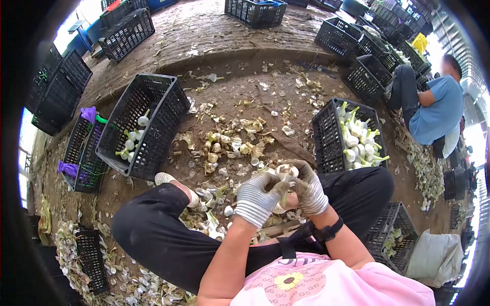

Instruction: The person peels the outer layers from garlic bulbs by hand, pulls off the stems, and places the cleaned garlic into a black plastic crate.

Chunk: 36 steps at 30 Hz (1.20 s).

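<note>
Both hands wear striped, soiled gloves and meet above the gap between my bent legs. My right hand (307, 189) holds a pale bulb (287, 170) at its fingertips. The fingers of my left hand (263, 196) are pinched at the bulb's lower side, where a thin greenish strip hangs; what exactly they grip is too small to tell. Beyond the hands, a heap of brownish bulbs (217, 144) and peelings lies on the ground. To the right stands a black crate (327, 140) full of white bulbs with green stems (360, 137).
At the left, a large black crate (163, 122) holds several white bulbs (133, 135); narrower crates with purple cloth (88, 114) stand beside it. A seated person in blue (434, 112) is at the right. A white sack (435, 257) lies lower right. Peelings litter the ground.
</note>
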### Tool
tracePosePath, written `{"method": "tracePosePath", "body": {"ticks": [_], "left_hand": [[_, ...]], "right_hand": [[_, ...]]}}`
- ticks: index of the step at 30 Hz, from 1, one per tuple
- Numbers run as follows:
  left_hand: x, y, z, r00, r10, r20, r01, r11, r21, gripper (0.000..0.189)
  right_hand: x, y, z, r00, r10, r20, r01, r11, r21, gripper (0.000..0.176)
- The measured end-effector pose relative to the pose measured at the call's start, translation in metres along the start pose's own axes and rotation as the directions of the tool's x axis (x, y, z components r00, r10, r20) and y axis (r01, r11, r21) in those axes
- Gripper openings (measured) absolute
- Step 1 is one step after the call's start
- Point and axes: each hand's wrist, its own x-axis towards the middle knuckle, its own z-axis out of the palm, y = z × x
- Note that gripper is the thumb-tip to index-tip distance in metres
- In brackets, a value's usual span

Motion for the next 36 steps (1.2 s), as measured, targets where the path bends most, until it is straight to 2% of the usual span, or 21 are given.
{"method": "tracePosePath", "body": {"ticks": [3,4,10,11,13,14,17,18,22,25,26,27,28,29,30,33,34,35,36], "left_hand": [[0.001,0.002,-0.003,0.992,0.111,-0.065,-0.093,0.969,0.23,0.016],[0.002,0.0,-0.003,0.975,0.205,-0.08,-0.173,0.939,0.296,0.014],[0.003,-0.002,-0.006,0.92,0.382,-0.086,-0.299,0.828,0.475,0.01],[0.003,-0.003,-0.006,0.929,0.35,-0.12,-0.282,0.879,0.384,0.009],[0.002,-0.005,-0.004,0.945,0.279,-0.173,-0.246,0.951,0.188,0.006],[0.004,-0.009,-0.004,0.978,0.097,-0.184,-0.109,0.993,-0.054,0.006],[0.011,-0.016,-0.003,0.98,-0.148,-0.133,0.09,0.925,-0.368,0.01],[0.012,-0.021,-0.001,0.981,-0.137,-0.137,0.077,0.924,-0.374,0.012],[0.015,-0.033,-0.001,0.938,-0.3,-0.171,0.173,0.837,-0.519,0.011],[0.008,-0.013,-0.009,0.964,-0.197,-0.182,0.086,0.871,-0.484,0.011],[0.004,0.006,-0.012,0.969,-0.13,-0.211,0.041,0.925,-0.379,0.01],[0.004,0.002,-0.012,0.969,-0.029,-0.244,-0.033,0.969,-0.245,0.009],[0.005,-0.006,-0.012,0.962,0.077,-0.262,-0.108,0.989,-0.105,0.009],[0.006,-0.007,-0.013,0.947,0.184,-0.265,-0.181,0.983,0.037,0.009],[0.005,-0.006,-0.015,0.934,0.245,-0.259,-0.229,0.969,0.09,0.008],[0.001,0.006,-0.02,0.977,-0.061,-0.202,-0.008,0.947,-0.322,0.007],[0.005,-0.003,-0.026,0.978,-0.134,-0.16,0.021,0.824,-0.566,0.007],[0.008,0.003,-0.03,0.972,-0.129,-0.197,-0.058,0.679,-0.732,0.008],[0.007,0.001,-0.037,0.968,-0.162,-0.192,-0.046,0.639,-0.768,0.008]], "right_hand": [[-0.003,-0.011,0.009,1.0,0.001,-0.007,-0.002,0.988,-0.152,0.042],[-0.003,-0.012,0.01,1.0,-0.023,0.003,0.023,0.982,-0.185,0.041],[-0.004,-0.008,0.012,0.996,-0.094,-0.011,0.086,0.951,-0.298,0.041],[-0.004,-0.008,0.012,0.994,-0.112,-0.001,0.106,0.939,-0.327,0.041],[-0.005,-0.009,0.012,0.999,-0.043,0.027,0.047,0.982,-0.182,0.044],[-0.006,-0.01,0.012,0.998,-0.038,0.047,0.043,0.994,-0.1,0.045],[-0.008,-0.01,0.017,0.997,0.002,0.082,-0.014,0.99,0.142,0.051],[-0.008,-0.008,0.019,0.996,0.004,0.087,-0.021,0.98,0.196,0.051],[-0.007,0.011,0.009,0.994,0.06,0.089,-0.088,0.931,0.353,0.055],[-0.012,-0.006,0.02,0.982,0.126,0.142,-0.166,0.934,0.317,0.057],[-0.007,0.002,0.017,0.97,0.047,0.241,-0.137,0.917,0.374,0.054],[-0.003,0.005,0.012,0.966,0.067,0.251,-0.094,0.991,0.097,0.054],[0.001,0.005,0.006,0.963,0.089,0.255,-0.041,0.981,-0.188,0.054],[0.005,0.005,0.002,0.961,0.11,0.254,0.019,0.889,-0.458,0.053],[0.007,0.008,0.003,0.944,0.31,0.115,-0.272,0.927,-0.259,0.053],[0.005,0.012,0.006,0.947,0.283,0.154,-0.259,0.953,-0.156,0.053],[0.004,0.011,0.008,0.946,0.262,0.19,-0.264,0.964,-0.018,0.055],[0.001,0.008,0.011,0.947,0.236,0.22,-0.266,0.956,0.121,0.058],[-0.001,0.005,0.014,0.948,0.203,0.243,-0.265,0.929,0.258,0.06]]}}
